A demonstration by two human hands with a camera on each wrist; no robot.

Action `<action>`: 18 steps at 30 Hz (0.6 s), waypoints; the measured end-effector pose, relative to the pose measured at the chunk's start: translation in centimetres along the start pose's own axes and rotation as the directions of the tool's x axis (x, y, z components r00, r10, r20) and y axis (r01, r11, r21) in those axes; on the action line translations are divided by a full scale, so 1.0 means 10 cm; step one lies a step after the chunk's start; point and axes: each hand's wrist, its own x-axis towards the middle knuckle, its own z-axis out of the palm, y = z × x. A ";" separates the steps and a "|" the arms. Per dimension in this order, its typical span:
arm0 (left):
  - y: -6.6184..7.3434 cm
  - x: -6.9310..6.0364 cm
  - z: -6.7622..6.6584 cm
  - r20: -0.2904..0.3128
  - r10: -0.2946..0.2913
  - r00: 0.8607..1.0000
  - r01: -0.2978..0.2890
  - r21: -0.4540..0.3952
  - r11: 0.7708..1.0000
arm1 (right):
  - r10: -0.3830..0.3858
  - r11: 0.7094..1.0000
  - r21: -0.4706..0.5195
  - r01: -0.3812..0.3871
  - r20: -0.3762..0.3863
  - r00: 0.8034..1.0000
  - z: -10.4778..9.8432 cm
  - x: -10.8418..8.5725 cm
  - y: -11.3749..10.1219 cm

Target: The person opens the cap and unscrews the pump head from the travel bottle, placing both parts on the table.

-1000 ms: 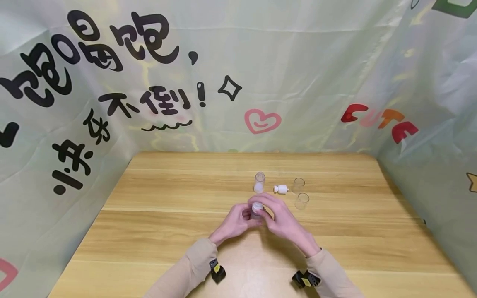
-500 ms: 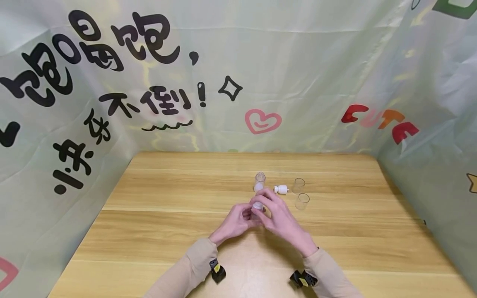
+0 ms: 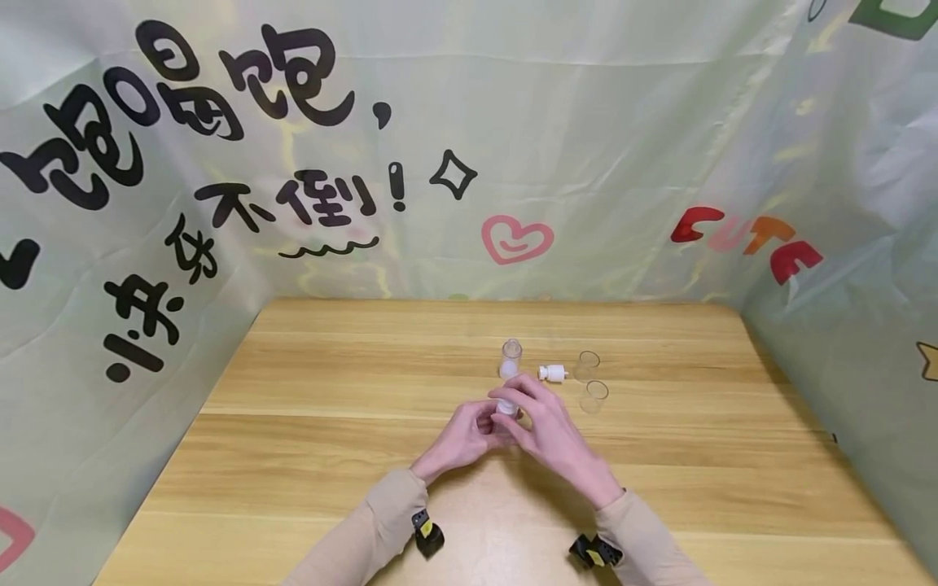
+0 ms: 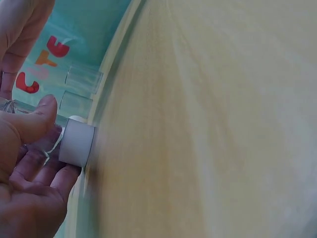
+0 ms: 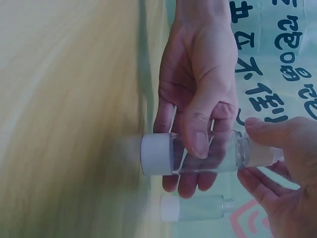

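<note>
Above the front middle of the table my left hand point(image 3: 469, 431) grips a small clear bottle point(image 5: 225, 153) with a white base point(image 4: 78, 143). Thumb and fingers wrap its clear body. At the neck my right hand point(image 3: 553, 431) pinches a white pump top point(image 5: 260, 153) between thumb and fingers. The bottle stands upright, its white base just over or on the table; I cannot tell which. In the head view the hands hide most of the bottle.
A second clear bottle point(image 3: 510, 358) with a white base stands behind the hands, without a pump on its neck. Right of it lies a white pump top point(image 3: 553, 373). Two clear open-rimmed covers point(image 3: 588, 366) stand farther right. A printed curtain surrounds the wooden table point(image 3: 330, 366).
My right hand's fingers have shifted slightly around the pump top, and its wrist has drawn a little to the left. The left hand and bottle stay in place.
</note>
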 end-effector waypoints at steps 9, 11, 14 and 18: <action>-0.01 0.00 -0.01 0.019 -0.005 1.000 0.005 -0.009 1.000 | 0.047 0.992 0.116 -0.051 0.038 0.998 -0.04 0.00 0.00; -0.01 0.00 -0.01 0.015 0.005 1.000 -0.005 -0.008 1.000 | 0.030 0.990 0.133 -0.036 0.044 0.999 -0.04 0.01 0.00; 0.00 0.00 0.00 0.007 -0.005 1.000 0.005 -0.003 1.000 | 0.021 0.988 0.152 -0.027 0.038 0.999 -0.05 0.01 -0.01; 0.01 0.00 0.00 0.009 -0.047 0.999 0.047 -0.023 0.999 | 0.052 0.987 0.150 -0.052 0.005 0.999 -0.07 0.01 -0.01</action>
